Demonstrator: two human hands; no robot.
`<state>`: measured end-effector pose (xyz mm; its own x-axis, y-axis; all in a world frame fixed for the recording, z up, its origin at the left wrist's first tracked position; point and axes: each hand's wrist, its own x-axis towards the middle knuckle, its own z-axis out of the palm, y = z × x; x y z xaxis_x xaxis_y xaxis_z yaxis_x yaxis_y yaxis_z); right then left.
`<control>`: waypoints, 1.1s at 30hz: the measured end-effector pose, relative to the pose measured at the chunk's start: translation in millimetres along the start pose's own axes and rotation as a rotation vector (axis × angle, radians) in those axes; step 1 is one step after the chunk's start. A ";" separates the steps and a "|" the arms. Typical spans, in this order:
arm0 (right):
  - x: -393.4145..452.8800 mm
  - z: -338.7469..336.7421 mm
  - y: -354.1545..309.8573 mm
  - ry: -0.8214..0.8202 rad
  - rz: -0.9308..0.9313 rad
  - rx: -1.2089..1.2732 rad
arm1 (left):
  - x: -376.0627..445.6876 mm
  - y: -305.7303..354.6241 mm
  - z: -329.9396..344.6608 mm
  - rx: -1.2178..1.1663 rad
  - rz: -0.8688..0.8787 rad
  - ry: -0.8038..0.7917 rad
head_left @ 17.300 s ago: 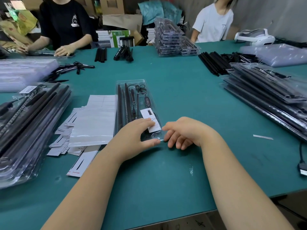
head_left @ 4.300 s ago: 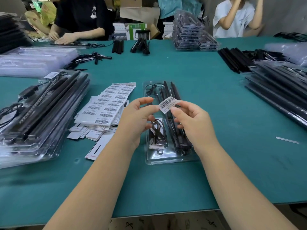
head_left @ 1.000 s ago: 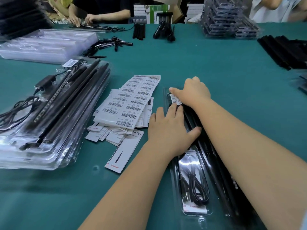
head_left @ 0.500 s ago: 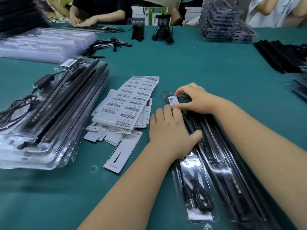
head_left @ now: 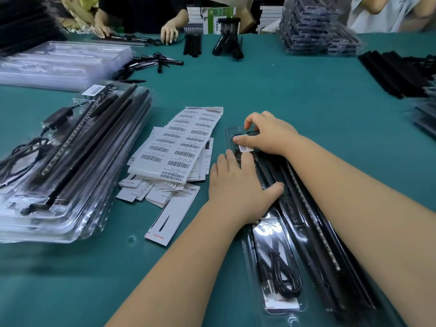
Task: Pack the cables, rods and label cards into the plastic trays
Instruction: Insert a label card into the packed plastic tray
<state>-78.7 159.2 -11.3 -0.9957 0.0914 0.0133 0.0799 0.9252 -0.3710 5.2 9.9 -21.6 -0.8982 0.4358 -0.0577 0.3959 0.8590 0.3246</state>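
A clear plastic tray (head_left: pixel 280 312) lies lengthwise in front of me, holding black rods (head_left: pixel 304 223) and a coiled black cable (head_left: pixel 278 270) over a label card. My left hand (head_left: pixel 238 187) lies flat on the tray, fingers straight, pressing it down. Over the tray's far end, my right hand (head_left: pixel 266 135) has its fingers curled, with the thumb pressing a small barcode sticker (head_left: pixel 245 148) onto the plastic.
Barcode label sheets (head_left: pixel 181 147) and loose label cards (head_left: pixel 169 215) lie left of the tray. A stack of packed trays (head_left: pixel 70 166) sits at the left, empty clear trays (head_left: pixel 61 64) behind it. Loose black rods (head_left: pixel 394 72) lie far right. Other people's hands work across the table.
My right hand has slid a little toward me along the tray's far end, and the barcode sticker now sits lower under its thumb. My left hand has stayed flat on the tray.
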 end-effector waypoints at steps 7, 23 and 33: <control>8.0 -8.8 0.9 -0.051 0.008 0.060 | 1.0 -1.9 -0.7 -0.012 0.011 0.009; -9.3 3.3 -3.2 0.092 0.040 0.082 | 0.3 -1.9 -2.2 -0.015 0.020 0.004; -27.1 -21.4 12.2 0.541 0.406 1.417 | 1.2 -3.9 -2.9 -0.063 0.062 0.013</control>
<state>-49.8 175.9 3.7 -0.7603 0.6422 -0.0973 -0.0883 -0.2506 -0.9640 2.0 6.4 -20.2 -0.8747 0.4841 -0.0234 0.4387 0.8114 0.3862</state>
